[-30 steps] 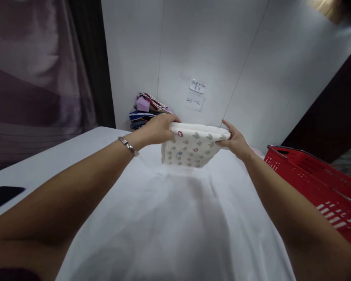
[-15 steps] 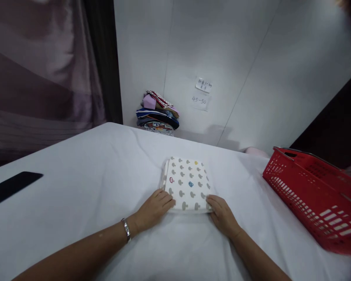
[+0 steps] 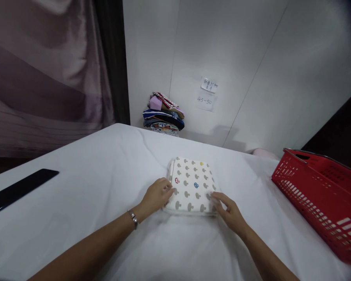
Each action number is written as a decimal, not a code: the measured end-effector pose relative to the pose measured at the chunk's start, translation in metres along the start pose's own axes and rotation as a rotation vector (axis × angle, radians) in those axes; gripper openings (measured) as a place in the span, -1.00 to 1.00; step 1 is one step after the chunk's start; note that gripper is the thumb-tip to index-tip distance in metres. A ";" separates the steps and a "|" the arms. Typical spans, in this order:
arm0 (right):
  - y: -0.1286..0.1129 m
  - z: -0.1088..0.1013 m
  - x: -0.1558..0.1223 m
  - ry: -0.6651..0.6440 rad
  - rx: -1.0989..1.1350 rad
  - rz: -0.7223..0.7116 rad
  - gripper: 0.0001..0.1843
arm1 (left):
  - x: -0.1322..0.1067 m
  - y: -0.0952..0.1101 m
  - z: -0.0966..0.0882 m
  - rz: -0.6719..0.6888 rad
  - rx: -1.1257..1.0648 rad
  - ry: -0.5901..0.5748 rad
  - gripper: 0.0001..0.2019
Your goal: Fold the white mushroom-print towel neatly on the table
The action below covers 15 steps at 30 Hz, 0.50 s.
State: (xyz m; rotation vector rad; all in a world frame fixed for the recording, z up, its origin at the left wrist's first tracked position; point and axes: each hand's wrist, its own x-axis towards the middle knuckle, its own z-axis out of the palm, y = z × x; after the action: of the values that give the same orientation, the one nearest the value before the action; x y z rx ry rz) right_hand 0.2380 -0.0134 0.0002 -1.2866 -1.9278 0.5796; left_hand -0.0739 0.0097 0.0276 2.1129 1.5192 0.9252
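Note:
A folded white cloth (image 3: 190, 186) with grey mushroom prints, plus a few in red, blue and yellow, lies as a flat square on the white-covered table. My left hand (image 3: 156, 197), a silver bracelet at its wrist, is at the cloth's left edge with fingers loosely bent and apart. At the near right corner is my right hand (image 3: 229, 210), its thumb and fingers apart and the fingertips over the cloth's edge. Neither hand grips the fabric; whether the fingertips still touch it I cannot tell.
A red plastic basket (image 3: 312, 195) stands on the table at the right. On the left lies a flat black slab (image 3: 20, 190). A stack of folded clothes (image 3: 163, 115) sits beyond the far edge against the white wall, below handwritten paper labels (image 3: 206, 93).
Both hands have loosened from the near corners of the folded cloth, and their fingers have come apart. The whole view has shifted slightly, so things appear further right.

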 end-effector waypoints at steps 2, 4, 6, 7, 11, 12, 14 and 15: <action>-0.006 0.009 0.012 0.003 0.012 -0.021 -0.68 | 0.014 -0.001 0.006 -0.198 -0.001 0.025 -0.74; -0.009 0.020 0.025 0.004 -0.009 -0.050 -0.67 | 0.026 -0.003 0.013 -0.308 0.018 0.006 -0.68; -0.012 0.029 0.036 0.011 -0.046 -0.058 -0.65 | 0.034 -0.004 0.019 -0.361 0.051 -0.013 -0.66; -0.013 0.032 0.041 0.011 -0.062 -0.053 -0.65 | 0.038 -0.003 0.021 -0.378 0.064 -0.017 -0.66; -0.017 0.040 0.052 -0.050 -0.074 -0.032 -0.68 | 0.044 -0.002 0.026 -0.447 0.039 -0.019 -0.70; -0.018 0.041 0.053 -0.066 -0.068 -0.025 -0.69 | 0.044 -0.002 0.026 -0.453 0.021 -0.006 -0.71; -0.018 0.042 0.052 -0.066 -0.052 -0.004 -0.71 | 0.041 -0.004 0.028 -0.439 -0.015 0.049 -0.74; -0.018 0.042 0.051 -0.057 -0.045 0.006 -0.71 | 0.038 -0.005 0.029 -0.429 -0.027 0.078 -0.74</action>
State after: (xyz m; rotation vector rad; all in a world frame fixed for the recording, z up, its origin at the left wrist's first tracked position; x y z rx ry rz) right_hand 0.1835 0.0275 0.0033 -1.3170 -1.9946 0.5846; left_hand -0.0500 0.0494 0.0149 1.6478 1.8862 0.8669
